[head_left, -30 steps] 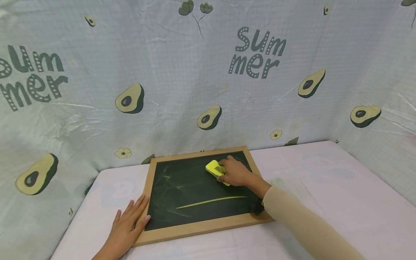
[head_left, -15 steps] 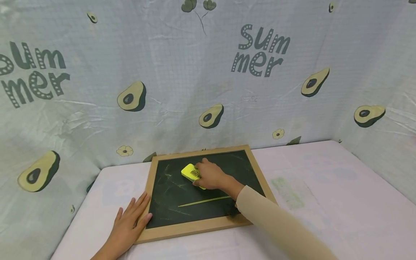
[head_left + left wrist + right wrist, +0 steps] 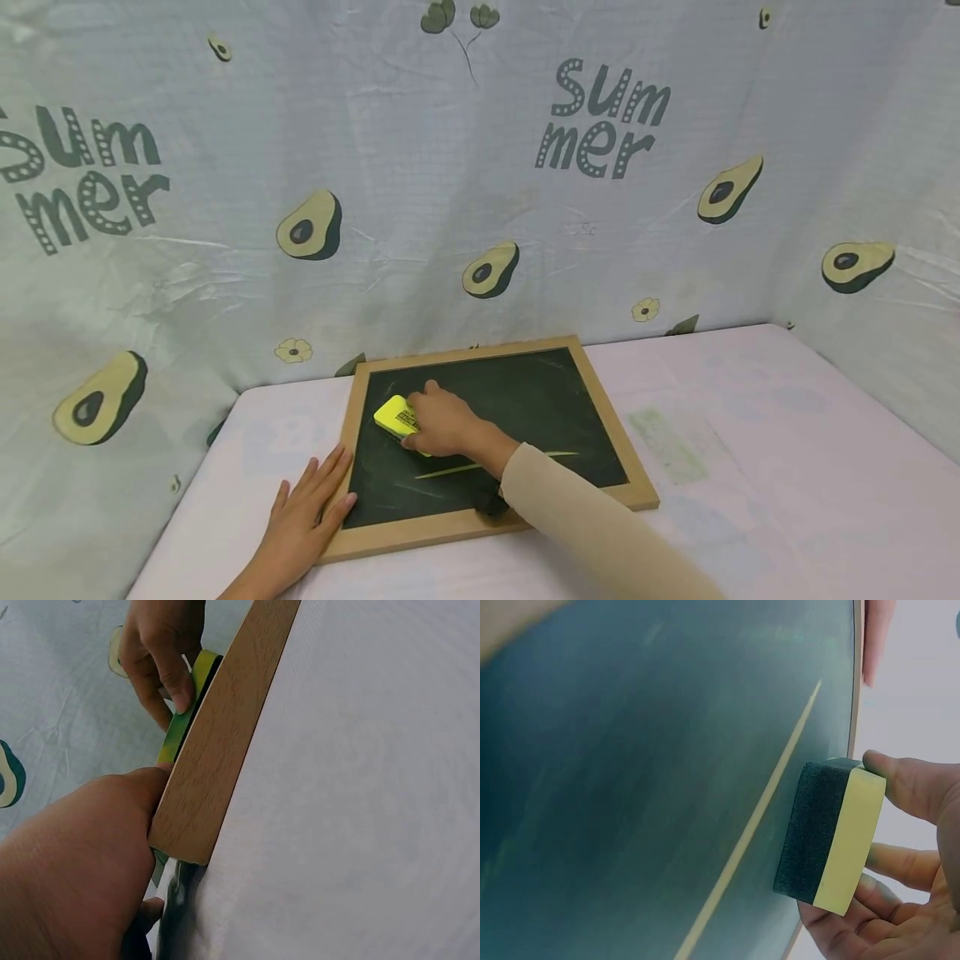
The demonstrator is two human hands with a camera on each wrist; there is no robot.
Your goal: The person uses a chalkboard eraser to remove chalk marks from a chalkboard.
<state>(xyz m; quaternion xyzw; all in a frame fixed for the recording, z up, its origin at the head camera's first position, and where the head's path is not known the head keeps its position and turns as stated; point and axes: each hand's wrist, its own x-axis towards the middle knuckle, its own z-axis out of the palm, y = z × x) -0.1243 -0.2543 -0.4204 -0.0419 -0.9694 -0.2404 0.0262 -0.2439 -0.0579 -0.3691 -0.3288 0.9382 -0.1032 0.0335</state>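
Note:
A wood-framed chalkboard (image 3: 517, 375) lies on the table, with a yellow chalk line (image 3: 748, 832) across its lower part and faint smears around it. My right hand (image 3: 444, 421) grips a yellow eraser (image 3: 393, 414) between thumb and fingers, over the board's left side. In the right wrist view the eraser's dark felt (image 3: 810, 829) faces the board. My left hand (image 3: 300, 517) rests on the left frame edge with its fingers spread. The left wrist view shows that hand at the frame's wooden side (image 3: 214, 742), its fingers partly hidden.
The table has a pale cloth (image 3: 757, 417) with a greenish smudge (image 3: 667, 446) to the right of the board. Behind it hangs a white sheet (image 3: 405, 167) printed with avocados and lettering. A dark object (image 3: 491, 498) below the right wrist overlaps the board's lower frame.
My right hand has swept the eraser leftward across the board, from the upper right to the left side. Faint marks at the upper left have thinned. My left hand stays on the frame.

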